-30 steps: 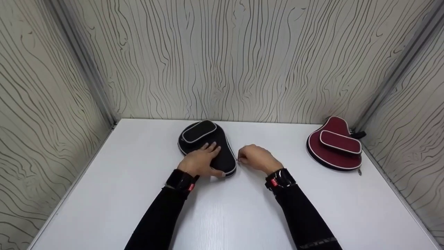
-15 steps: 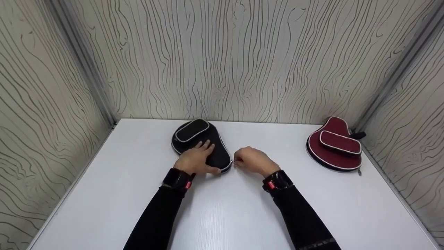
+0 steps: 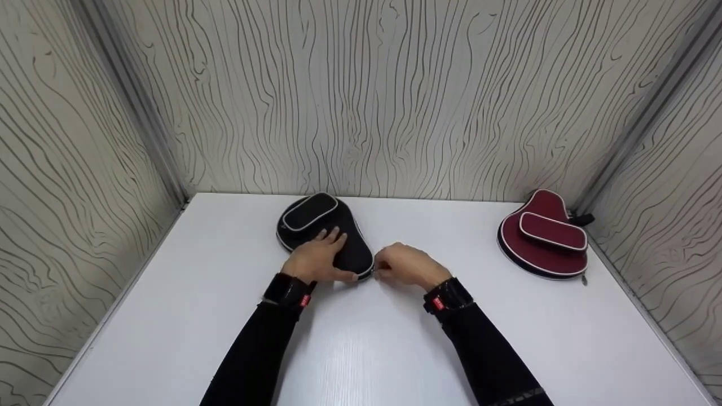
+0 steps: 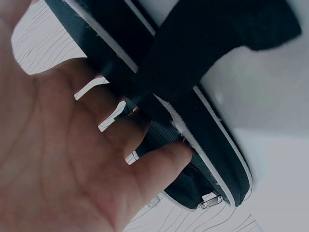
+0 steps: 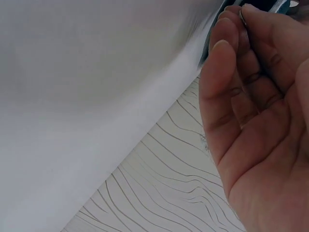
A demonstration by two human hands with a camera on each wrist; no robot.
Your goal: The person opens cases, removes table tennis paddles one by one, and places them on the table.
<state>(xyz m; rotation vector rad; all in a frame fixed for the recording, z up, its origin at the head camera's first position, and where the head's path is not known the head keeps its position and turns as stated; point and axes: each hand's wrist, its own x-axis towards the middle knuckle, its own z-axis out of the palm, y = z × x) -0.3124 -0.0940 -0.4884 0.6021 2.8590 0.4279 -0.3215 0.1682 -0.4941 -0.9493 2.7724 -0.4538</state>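
Observation:
A black paddle-shaped case [image 3: 310, 217] with white piping lies on the white table [image 3: 366, 349], near the back and left of centre. My left hand [image 3: 316, 256] rests flat on top of it, fingers spread, thumb along the near edge. In the left wrist view the left hand [image 4: 72, 159] covers the case [image 4: 193, 58], and a metal zipper pull [image 4: 210, 199] shows at the rim. My right hand [image 3: 379, 272] sits at the case's near right edge, fingers curled. The right wrist view shows the right hand [image 5: 241, 72] pinching a small metal pull [image 5: 243, 18] between thumb and forefinger.
A dark red case [image 3: 544, 237] of the same shape lies at the back right corner of the table. Patterned walls [image 3: 361, 96] close in the table at the back and on both sides.
The black case has shifted and turned a little to the left under my left hand. My right hand has travelled left along the case's near edge, still pinching.

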